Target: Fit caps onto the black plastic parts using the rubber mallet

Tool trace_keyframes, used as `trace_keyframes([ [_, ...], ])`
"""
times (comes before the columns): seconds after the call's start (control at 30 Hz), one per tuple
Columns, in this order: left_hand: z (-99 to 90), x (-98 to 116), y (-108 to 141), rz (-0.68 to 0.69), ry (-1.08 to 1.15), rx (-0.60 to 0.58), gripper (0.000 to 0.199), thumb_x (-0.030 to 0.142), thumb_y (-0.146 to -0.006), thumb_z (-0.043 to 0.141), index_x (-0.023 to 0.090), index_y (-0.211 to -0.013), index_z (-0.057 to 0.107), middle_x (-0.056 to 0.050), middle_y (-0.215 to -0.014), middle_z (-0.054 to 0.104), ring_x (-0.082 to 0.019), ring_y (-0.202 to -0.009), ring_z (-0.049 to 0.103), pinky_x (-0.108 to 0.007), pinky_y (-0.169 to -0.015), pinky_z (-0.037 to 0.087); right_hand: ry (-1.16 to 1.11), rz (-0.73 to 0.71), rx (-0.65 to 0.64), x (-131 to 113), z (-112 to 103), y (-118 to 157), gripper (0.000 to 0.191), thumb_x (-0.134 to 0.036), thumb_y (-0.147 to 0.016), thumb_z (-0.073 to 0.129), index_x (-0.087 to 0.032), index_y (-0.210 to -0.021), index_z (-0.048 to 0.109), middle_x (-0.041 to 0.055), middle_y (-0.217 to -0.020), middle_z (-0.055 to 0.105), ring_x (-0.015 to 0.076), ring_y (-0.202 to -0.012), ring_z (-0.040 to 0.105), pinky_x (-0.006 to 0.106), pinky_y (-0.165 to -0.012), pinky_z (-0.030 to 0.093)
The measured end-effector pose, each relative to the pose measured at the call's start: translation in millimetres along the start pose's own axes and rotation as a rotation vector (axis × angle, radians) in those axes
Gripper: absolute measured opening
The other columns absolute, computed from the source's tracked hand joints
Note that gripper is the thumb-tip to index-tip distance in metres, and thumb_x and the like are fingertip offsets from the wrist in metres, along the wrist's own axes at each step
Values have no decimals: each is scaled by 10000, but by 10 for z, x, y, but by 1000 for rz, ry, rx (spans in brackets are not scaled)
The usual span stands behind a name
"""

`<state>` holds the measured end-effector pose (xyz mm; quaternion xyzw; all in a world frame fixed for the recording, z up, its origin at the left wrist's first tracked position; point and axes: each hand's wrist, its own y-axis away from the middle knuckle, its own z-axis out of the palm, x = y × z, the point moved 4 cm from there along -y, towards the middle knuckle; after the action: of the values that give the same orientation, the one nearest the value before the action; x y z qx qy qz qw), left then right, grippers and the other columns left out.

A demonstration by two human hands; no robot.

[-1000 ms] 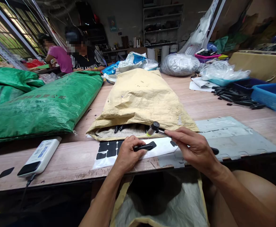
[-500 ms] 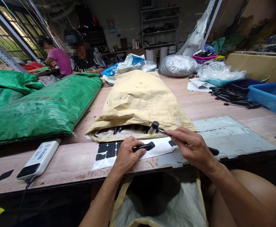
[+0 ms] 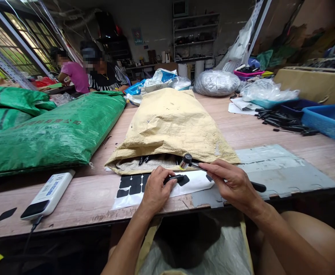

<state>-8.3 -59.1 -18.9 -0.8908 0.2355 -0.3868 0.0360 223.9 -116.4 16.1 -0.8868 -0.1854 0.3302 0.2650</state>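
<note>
My right hand (image 3: 232, 182) is closed round the handle of a small hammer (image 3: 187, 160); its dark head with a yellow lower face is raised at the mouth of the tan sack. In my left hand (image 3: 159, 188) is a slim black plastic piece (image 3: 174, 178), pinched between thumb and fingers. The piece's far end rests by a black rounded sticker (image 3: 184, 180) on a white backing sheet (image 3: 197, 182). More black stickers (image 3: 135, 184) sit on the sheet's left part, some partly behind my left hand.
A tan woven sack (image 3: 173, 122) with black pieces in its mouth lies ahead. On the left are a green sack (image 3: 55, 133) and a white power bank (image 3: 49, 196). Black parts (image 3: 284, 121) and a blue basket (image 3: 327, 124) are right. An open sack (image 3: 193, 252) hangs below the table edge.
The camera view has shifted slightly, moving the whole scene a little lower in the picture. Both hands keep the same grips, and the hammer stays raised close to the black piece.
</note>
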Motion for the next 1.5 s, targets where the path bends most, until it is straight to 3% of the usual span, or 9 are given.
trace_keyframes([
  [0.17, 7, 1, -2, -2, 0, 18, 140, 246, -940, 602, 227, -1009, 722, -48, -974, 644, -225, -976, 589, -368, -893, 432, -32, -68, 19, -61, 23, 9, 396, -124, -982, 501, -276, -1312, 659, 48, -994, 695, 151, -896, 657, 273, -773, 545],
  [0.37, 21, -11, -15, -13, -26, 10, 136, 250, -944, 589, 232, -984, 718, -46, -956, 642, -232, -969, 590, -371, -882, 431, 189, -116, -87, -87, 169, 43, 404, -116, -962, 484, -276, -1255, 712, 64, -975, 711, 174, -899, 672, 286, -773, 561],
  [0.53, -8, -42, -3, -15, 33, -4, 138, 284, -965, 544, 230, -970, 670, -46, -1001, 654, -236, -1009, 592, -378, -918, 442, 119, -81, -41, 70, -68, 25, 349, -164, -940, 541, -278, -1220, 716, 51, -1047, 725, 174, -924, 684, 289, -807, 571],
  [0.8, -38, -102, 41, -127, 165, -14, 248, 417, -1027, 441, 247, -1068, 617, -20, -922, 666, -216, -924, 612, -348, -849, 459, 291, -162, -257, 551, -353, 58, 232, -91, -871, 560, -223, -942, 738, 55, -893, 701, 193, -871, 631, 344, -794, 507],
  [0.93, -38, -84, 44, -111, 162, -37, 267, 445, -1031, 433, 253, -1059, 617, -1, -826, 634, -206, -854, 593, -327, -789, 448, 313, -157, -226, 498, -350, 2, 277, -62, -823, 561, -230, -980, 715, 61, -986, 696, 223, -954, 606, 389, -850, 489],
  [1.07, -40, -62, 48, -60, 121, -60, 289, 449, -1034, 430, 260, -1064, 647, -15, -891, 643, -215, -903, 590, -341, -835, 445, 212, -177, -98, 114, -197, -132, 234, -149, -882, 593, -237, -1086, 664, 73, -1053, 692, 240, -1003, 590, 417, -894, 468],
  [1.23, -46, -11, 73, 29, 100, -114, 283, 409, -1042, 425, 274, -1060, 674, -25, -1004, 668, -224, -1004, 579, -362, -924, 431, 226, -184, -259, -334, 302, -227, 270, -362, -926, 643, -207, -1146, 619, 79, -1066, 684, 253, -1018, 550, 427, -910, 402],
  [1.33, -49, 24, 90, 74, 122, -143, 282, 383, -1044, 422, 257, -1049, 673, -33, -983, 659, -217, -988, 576, -351, -908, 436, 312, -202, -343, -422, 506, -228, 254, -444, -930, 634, -201, -1003, 637, 68, -977, 670, 249, -974, 520, 418, -871, 359],
  [1.5, -36, 69, 94, 98, 98, -141, 252, 380, -1032, 458, 244, -1062, 668, -40, -957, 655, -220, -954, 565, -357, -879, 425, 356, -175, -385, -395, 598, -201, 159, -344, -892, 663, -192, -904, 619, 57, -939, 656, 236, -948, 484, 406, -853, 321],
])
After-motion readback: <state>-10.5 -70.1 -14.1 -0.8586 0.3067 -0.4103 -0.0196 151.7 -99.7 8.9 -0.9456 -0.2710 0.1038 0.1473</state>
